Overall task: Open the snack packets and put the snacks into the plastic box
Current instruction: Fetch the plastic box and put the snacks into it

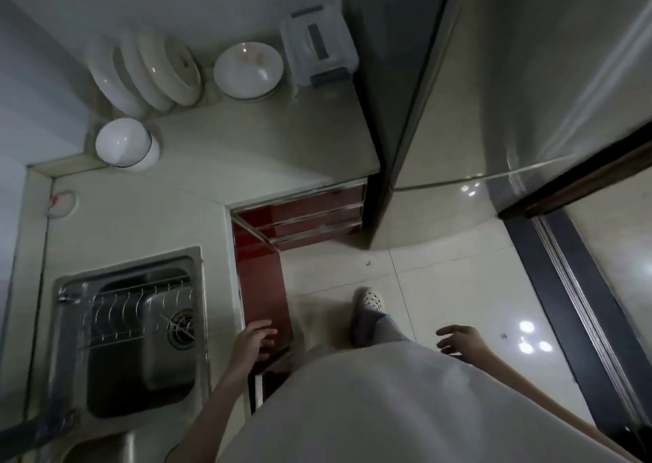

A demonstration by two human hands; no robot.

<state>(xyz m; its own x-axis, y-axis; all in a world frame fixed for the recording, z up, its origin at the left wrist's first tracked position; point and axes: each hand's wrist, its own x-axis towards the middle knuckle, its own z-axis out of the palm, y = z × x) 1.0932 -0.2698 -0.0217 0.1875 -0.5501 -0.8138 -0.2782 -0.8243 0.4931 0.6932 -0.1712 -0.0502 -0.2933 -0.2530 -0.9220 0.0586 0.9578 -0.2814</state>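
standing near the sink (130, 335), both hands, left hand (254, 342) and right hand (460, 343), hold nothing, fingers loosely spread; plastic box (319, 48) far beyond the sink.

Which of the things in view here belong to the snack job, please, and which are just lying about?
For the job:
- plastic box, lid on, at the far end of the counter beside the fridge
- left hand and right hand, both holding nothing
- no snack packets in view

Lying about:
- bowl
- stacked plates
- upturned white bowl
- sink with wire rack
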